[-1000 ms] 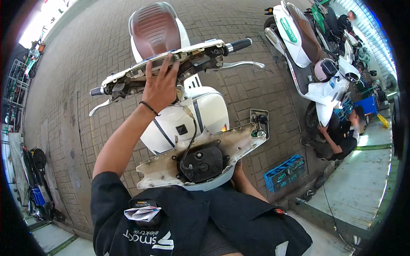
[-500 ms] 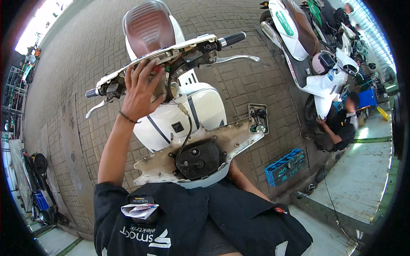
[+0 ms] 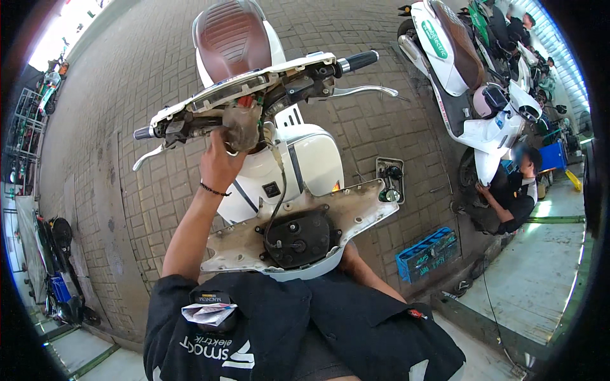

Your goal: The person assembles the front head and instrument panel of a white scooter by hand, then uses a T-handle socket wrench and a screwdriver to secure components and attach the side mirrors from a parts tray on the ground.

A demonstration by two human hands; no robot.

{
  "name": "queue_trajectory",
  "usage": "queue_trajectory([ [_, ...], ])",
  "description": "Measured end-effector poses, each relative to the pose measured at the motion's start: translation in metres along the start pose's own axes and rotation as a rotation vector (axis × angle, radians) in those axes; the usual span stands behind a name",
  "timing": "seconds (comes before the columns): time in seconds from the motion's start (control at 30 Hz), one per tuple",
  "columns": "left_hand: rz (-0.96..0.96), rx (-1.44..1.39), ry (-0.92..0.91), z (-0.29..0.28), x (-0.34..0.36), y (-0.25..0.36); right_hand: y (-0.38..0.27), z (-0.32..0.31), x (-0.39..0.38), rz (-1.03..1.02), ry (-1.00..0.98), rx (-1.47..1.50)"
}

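A white scooter's handlebar stands before me with its inner side and wiring exposed. At its middle hangs a dusty grey-brown flexible cover, with red and green connectors above it. My left hand is closed at the cover's lower left edge, its fingertips partly behind it. Close to my body is the loose front panel, its dirty inner side up, bearing a round black lamp housing wired to the scooter. My right hand is beneath the panel's right side, its fingers hidden.
An orange light glows on the scooter's white front body. To the right lie a small parts tray and a blue crate. Farther right, a person sits by another white scooter.
My left hand has moved down from spread fingers over the handlebar's middle to the cover's lower edge. An orange light now shows on the scooter's front. The view has shifted slightly.
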State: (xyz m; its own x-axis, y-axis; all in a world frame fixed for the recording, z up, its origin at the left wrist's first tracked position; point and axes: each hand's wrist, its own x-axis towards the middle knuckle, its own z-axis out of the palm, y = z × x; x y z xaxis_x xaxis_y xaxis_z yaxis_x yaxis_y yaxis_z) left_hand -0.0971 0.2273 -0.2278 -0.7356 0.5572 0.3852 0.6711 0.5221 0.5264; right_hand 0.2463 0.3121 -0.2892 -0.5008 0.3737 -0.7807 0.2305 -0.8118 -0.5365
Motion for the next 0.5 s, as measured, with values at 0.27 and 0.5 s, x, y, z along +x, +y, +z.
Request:
queue_trajectory([
  [0.27,0.152,0.038,-0.121,-0.025,0.029,0.023,0.034,-0.032,0.037,0.082,-0.273,0.049],
  [0.5,0.202,0.275,-0.056,-0.035,0.056,0.033,0.015,-0.018,0.019,0.164,-0.033,0.228],
])
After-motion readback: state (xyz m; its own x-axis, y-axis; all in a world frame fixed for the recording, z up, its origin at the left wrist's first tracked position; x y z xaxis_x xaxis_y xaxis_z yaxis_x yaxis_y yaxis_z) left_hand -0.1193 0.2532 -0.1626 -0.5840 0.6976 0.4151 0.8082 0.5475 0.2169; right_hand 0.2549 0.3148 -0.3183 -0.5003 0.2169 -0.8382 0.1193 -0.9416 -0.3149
